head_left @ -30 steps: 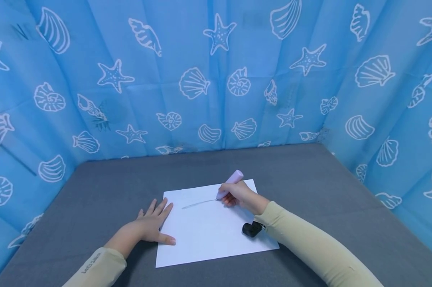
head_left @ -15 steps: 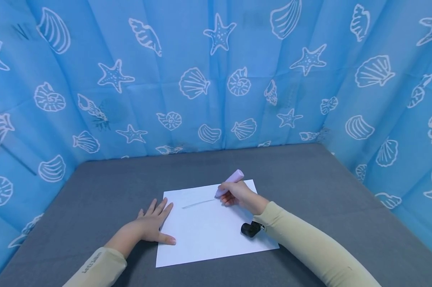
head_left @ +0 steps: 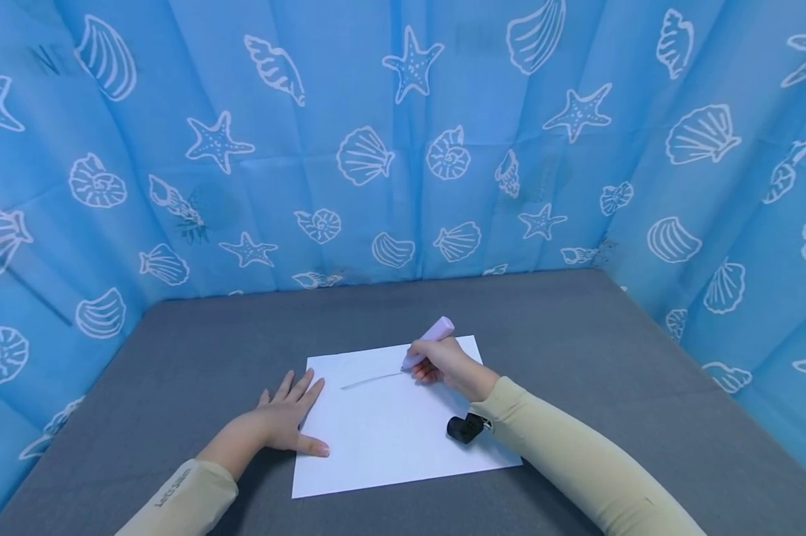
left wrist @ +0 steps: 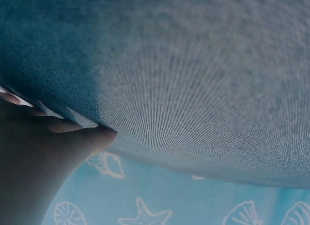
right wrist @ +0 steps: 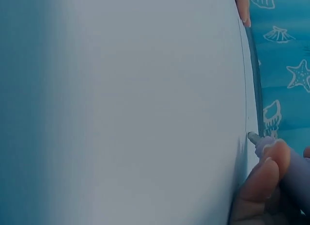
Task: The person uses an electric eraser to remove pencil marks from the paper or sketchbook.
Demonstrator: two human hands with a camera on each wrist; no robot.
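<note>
A white sheet of paper [head_left: 389, 439] lies on the grey table [head_left: 175, 357]. My right hand [head_left: 446, 362] grips a lilac marker [head_left: 429, 341], its tip at the right end of a thin grey line [head_left: 372, 380] drawn on the sheet. In the right wrist view the marker tip [right wrist: 254, 137] touches the paper [right wrist: 135, 113], pinched by my fingers [right wrist: 264, 176]. My left hand [head_left: 283, 420] lies flat with fingers spread, pressing the sheet's left edge. The left wrist view shows that hand [left wrist: 43, 152] on the grey cloth [left wrist: 193, 74].
A small black camera [head_left: 467, 428] is strapped under my right wrist, over the paper. Blue curtains [head_left: 403, 141] printed with shells and starfish wall the table at the back and both sides. Grey surface stretches around the sheet.
The marker tip has shifted very slightly left along the line's right end. The left hand has stayed where it was.
</note>
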